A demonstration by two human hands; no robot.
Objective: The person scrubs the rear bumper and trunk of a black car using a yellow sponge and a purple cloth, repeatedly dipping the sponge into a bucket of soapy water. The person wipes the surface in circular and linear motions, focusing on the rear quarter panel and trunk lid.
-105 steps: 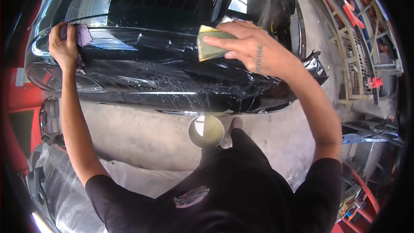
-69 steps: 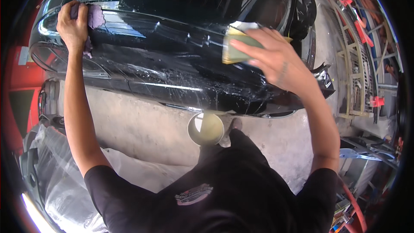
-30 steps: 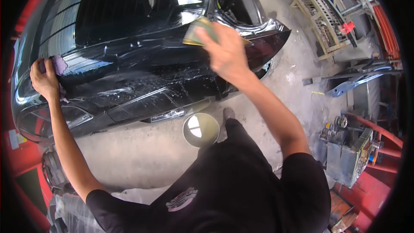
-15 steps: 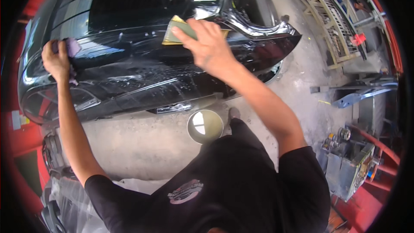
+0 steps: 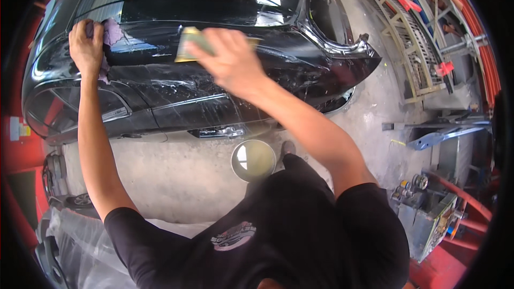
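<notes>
A wet, glossy black car body panel [image 5: 176, 80] stretches across the view in front of me, with water streaks on it. My right hand [image 5: 230, 64] presses a green sanding block [image 5: 202, 42] wrapped in yellow sandpaper [image 5: 184, 52] flat to the panel below the window. Its fingers are slightly blurred but closed over the block. At the far left, my left hand [image 5: 87, 48] rests on the car and grips a crumpled purple cloth [image 5: 113, 32]. Part of the cloth hangs down beside the wrist.
A round bucket of cloudy liquid [image 5: 254, 161] stands on the concrete floor beside my foot. Clear plastic sheeting [image 5: 96, 246] lies at lower left. To the right are a metal rack [image 5: 399, 37], a blue metal part [image 5: 444, 136] and a grey metal box [image 5: 423, 208].
My right hand has slid the sanding block leftward along the panel. My left hand, still holding the cloth, appears a little farther right and higher, and the view has shifted slightly.
</notes>
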